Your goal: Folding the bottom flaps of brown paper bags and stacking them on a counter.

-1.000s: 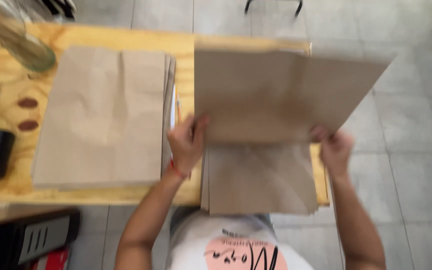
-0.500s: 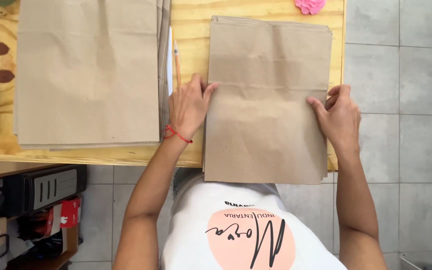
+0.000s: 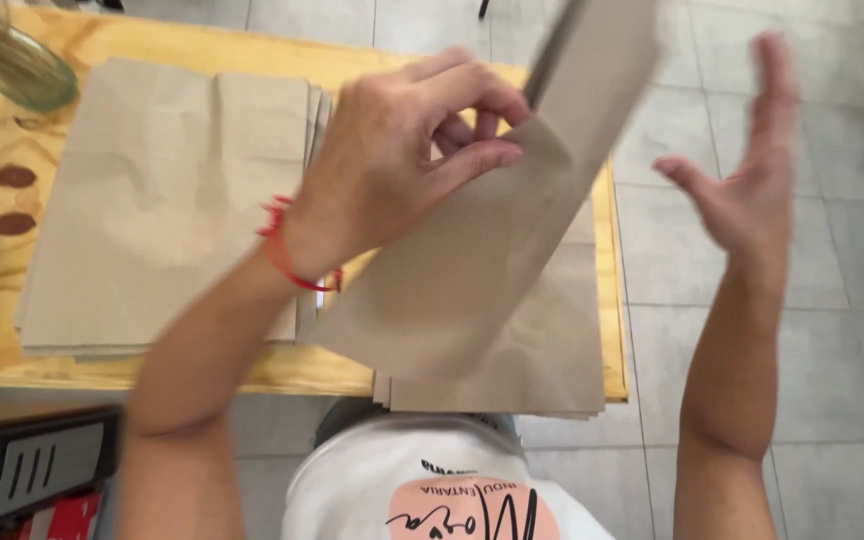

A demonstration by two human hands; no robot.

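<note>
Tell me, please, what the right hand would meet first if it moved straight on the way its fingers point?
Probably nothing: the right hand points up past the table edge over floor tiles; depth is unclear.

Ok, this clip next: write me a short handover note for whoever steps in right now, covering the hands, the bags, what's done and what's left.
Left hand: pinching one brown paper bag, lifted and tilted above the table.
Right hand: open, off the bag, out over the floor.
Right stack of bags: at the near table edge, under the lifted bag.
Left stack of bags: lying flat on the wooden table.
Done: one bag picked off.
Left: that bag is not yet set down.
</note>
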